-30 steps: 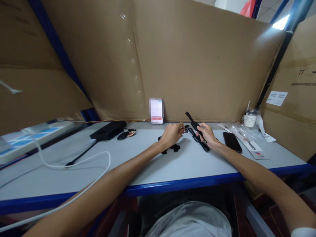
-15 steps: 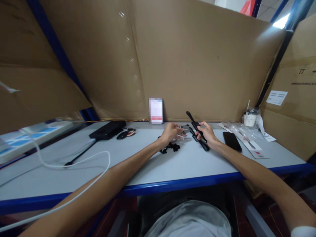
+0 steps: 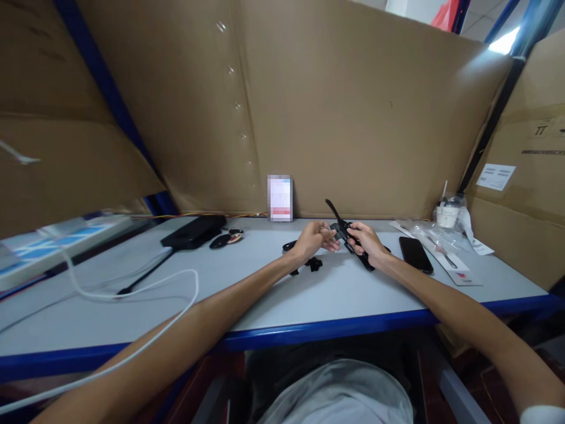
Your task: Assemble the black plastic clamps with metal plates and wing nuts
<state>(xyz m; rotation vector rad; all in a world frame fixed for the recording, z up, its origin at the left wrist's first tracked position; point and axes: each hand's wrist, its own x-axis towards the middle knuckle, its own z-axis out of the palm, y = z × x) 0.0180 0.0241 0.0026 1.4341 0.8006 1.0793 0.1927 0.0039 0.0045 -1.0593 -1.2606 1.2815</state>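
Observation:
My right hand is closed around a slim black two-handled tool that looks like a spokeshave, its far handle pointing up and away. My left hand pinches a small flat grey metal piece, like a blade, against the middle of that tool. Whether the two fit together is hidden by my fingers. A second black tool of similar form lies on the table under my right hand. Small black parts of irregular outline rest beneath my left wrist, partly covered by it.
A black phone and clear plastic packaging lie on the right. A lit screen leans on the cardboard wall. On the left are a black box with a cable, dark round pieces and a white cable.
My left hand has moved right with the metal piece, bringing it to the spokeshave. The spokeshave has tilted and shifted slightly left in my right hand.

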